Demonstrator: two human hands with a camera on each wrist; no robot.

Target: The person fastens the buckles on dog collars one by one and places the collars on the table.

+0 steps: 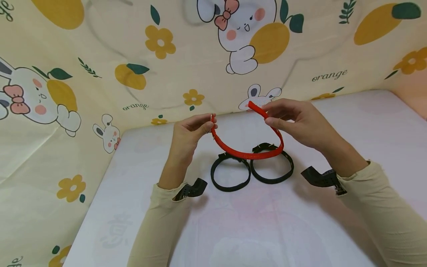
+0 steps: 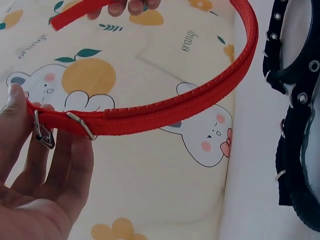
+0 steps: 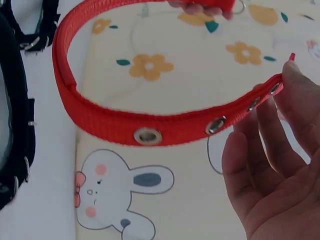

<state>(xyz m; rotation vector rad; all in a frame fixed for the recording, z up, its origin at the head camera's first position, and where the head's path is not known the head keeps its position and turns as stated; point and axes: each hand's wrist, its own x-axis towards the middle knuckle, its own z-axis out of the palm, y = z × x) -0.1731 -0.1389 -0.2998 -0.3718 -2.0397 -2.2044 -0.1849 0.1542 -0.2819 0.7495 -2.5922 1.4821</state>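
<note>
A red pet collar (image 1: 247,155) hangs in a wide open loop between both hands, above the table. My left hand (image 1: 191,131) pinches its buckle end; in the left wrist view the metal buckle (image 2: 44,134) sits at the fingers. Toward the other end, my right hand (image 1: 300,120) pinches the strap between thumb and fingers, with the tip sticking out past them. Metal eyelets (image 3: 148,136) line that part in the right wrist view. Below the red strap lie two black collars side by side, a left one (image 1: 230,188) and a right one (image 1: 271,181), each formed into a ring.
The white table (image 1: 253,230) bears the black collars. Behind it and along the left hangs a cream cloth (image 1: 100,33) printed with rabbits and oranges. Black straps (image 1: 318,177) stick out from both sleeve cuffs.
</note>
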